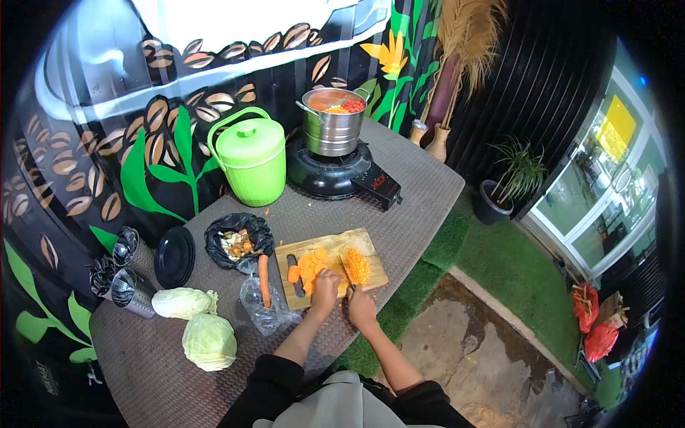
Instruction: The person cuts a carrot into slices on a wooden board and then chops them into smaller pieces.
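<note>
A wooden cutting board (371, 246) lies on the table. My right hand (362, 307) is closed around the handle of a knife (345, 269), whose blade stands between the cut carrot and the hand's fingers. My left hand (327, 291) is bent over orange carrot slices (312, 265), its fingertips pressed together on them beside the blade. Right of the blade is a heap of finely chopped carrot (356, 266). A carrot stub (293, 274) and a dark-handled tool, partly covered, lie at the board's left side.
Left of the board are a whole carrot (265, 282) on a clear plastic bag (258, 314), a black bag of scraps (214, 235), a cabbage (209, 342) and a napa cabbage (182, 302). Behind stand a green lidded bucket (251, 160) and a steel pot (332, 134) on a portable stove (325, 175).
</note>
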`<action>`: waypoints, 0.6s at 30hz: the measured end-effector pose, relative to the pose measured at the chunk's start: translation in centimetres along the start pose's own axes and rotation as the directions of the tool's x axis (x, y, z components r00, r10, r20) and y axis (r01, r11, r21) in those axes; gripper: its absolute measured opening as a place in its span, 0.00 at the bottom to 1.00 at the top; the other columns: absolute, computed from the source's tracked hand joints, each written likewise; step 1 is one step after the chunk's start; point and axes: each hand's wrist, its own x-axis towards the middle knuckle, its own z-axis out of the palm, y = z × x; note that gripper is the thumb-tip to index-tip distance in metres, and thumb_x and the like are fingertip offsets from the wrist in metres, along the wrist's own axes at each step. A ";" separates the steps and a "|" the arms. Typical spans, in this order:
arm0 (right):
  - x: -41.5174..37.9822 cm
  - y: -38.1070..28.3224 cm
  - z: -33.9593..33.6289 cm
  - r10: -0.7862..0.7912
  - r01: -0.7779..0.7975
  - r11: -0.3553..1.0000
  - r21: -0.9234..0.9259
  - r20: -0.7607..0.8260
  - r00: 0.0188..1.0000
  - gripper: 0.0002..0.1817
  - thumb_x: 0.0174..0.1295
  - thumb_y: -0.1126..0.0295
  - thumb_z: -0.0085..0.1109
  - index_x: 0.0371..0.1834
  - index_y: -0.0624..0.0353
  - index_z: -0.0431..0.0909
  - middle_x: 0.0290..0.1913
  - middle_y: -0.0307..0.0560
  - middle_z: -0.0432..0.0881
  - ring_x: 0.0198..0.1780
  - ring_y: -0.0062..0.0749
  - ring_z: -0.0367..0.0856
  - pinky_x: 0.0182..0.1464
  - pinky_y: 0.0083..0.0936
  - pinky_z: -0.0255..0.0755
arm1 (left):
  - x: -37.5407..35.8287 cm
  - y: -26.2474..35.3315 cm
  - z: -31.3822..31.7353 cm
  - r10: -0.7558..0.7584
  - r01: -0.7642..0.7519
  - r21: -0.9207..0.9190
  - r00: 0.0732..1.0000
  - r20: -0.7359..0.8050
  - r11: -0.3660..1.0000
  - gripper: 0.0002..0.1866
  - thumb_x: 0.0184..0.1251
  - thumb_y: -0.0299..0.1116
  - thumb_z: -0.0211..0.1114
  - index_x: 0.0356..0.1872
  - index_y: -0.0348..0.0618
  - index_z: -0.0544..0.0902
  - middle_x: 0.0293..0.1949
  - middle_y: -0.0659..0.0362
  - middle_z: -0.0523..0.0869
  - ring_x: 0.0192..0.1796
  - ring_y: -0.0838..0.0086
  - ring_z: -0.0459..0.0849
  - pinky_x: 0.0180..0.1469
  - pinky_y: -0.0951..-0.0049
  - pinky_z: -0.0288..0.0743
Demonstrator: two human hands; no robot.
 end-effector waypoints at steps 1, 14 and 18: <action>0.5 -0.1 0.2 -0.004 0.004 1.000 0.006 0.000 1.000 0.22 0.70 0.56 0.42 0.46 0.69 0.70 0.37 0.72 0.80 0.42 0.67 0.79 0.47 0.53 0.73 | 0.1 -0.1 -0.2 0.007 -0.007 -0.010 1.000 0.004 1.000 0.08 0.55 0.23 0.61 0.34 0.34 0.86 0.31 0.49 0.83 0.40 0.58 0.79 0.45 0.64 0.73; 1.6 -0.6 -0.6 -0.029 0.029 1.000 -0.011 0.078 0.997 0.22 0.71 0.54 0.39 0.46 0.67 0.70 0.41 0.68 0.81 0.46 0.61 0.80 0.50 0.50 0.72 | 0.4 -0.4 -0.6 -0.023 0.023 -0.036 1.000 0.010 0.999 0.06 0.49 0.22 0.64 0.29 0.34 0.86 0.30 0.47 0.85 0.37 0.56 0.81 0.43 0.63 0.74; 2.5 0.2 -0.8 -0.060 0.072 0.996 -0.057 0.196 0.979 0.22 0.71 0.55 0.39 0.46 0.67 0.70 0.41 0.68 0.81 0.46 0.61 0.80 0.50 0.49 0.72 | 0.8 0.2 -1.0 -0.100 0.101 -0.049 0.995 0.025 0.994 0.05 0.48 0.24 0.66 0.28 0.35 0.86 0.30 0.47 0.85 0.36 0.56 0.81 0.42 0.63 0.74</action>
